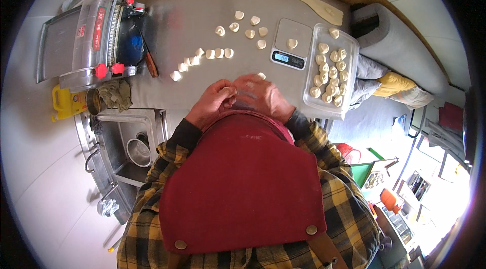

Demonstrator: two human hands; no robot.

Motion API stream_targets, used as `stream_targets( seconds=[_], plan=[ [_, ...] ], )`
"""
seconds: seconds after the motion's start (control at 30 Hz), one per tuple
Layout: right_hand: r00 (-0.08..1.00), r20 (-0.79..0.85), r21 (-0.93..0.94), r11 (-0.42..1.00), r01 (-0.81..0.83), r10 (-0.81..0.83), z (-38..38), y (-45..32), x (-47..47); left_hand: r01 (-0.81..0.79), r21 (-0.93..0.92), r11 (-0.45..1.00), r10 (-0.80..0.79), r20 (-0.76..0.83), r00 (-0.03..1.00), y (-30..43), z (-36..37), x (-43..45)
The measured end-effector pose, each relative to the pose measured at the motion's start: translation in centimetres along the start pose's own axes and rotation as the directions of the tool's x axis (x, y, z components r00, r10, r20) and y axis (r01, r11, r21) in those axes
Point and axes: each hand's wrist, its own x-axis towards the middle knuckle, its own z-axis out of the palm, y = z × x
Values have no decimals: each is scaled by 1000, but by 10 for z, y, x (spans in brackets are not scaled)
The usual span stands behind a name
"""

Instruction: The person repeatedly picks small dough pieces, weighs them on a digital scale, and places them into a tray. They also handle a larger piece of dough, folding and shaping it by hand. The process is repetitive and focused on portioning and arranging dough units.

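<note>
My left hand [217,101] is at the table's near edge, fingers curled; whether something lies within them cannot be made out. Close beside it, my right hand [264,96] is blurred, its back hiding the fingers. A small dough piece [261,75] shows just beyond the right hand. Cut dough pieces [210,54] lie in a curved row, and several rounder ones [250,34] are scattered farther back. On the digital kitchen scale [291,35], its display lit, rests one dough piece [292,43]. A clear plastic tray [355,46] to its right holds many dough pieces [333,72].
A flat dough sheet [321,7] lies at the back right. At left stand a dough roller machine [91,37] and a knife with a wooden handle [151,64]. Below them are a cloth [115,94], a yellow jug [64,102] and a sink [127,126] with a metal bowl [139,152].
</note>
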Motion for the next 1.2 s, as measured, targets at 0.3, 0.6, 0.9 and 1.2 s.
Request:
stream_targets(
  seconds=[0.3,0.6,0.9,1.2],
  plan=[
    [625,-471,-305,550,-777,622,-73,171,-15,-11,-73,997,8,-42,999,13,-7,-12],
    [846,-315,-511,675,-532,430,-30,181,-13,20,109,994,-12,-75,997,23,-12,-1],
    [947,-254,-164,956,-242,196,5,24,33,-206,465,861,258,-52,965,47,4,27],
    [984,-94,-129,978,-163,151,17,11,47,-321,630,708,433,-28,901,32,-10,34]
  ],
)
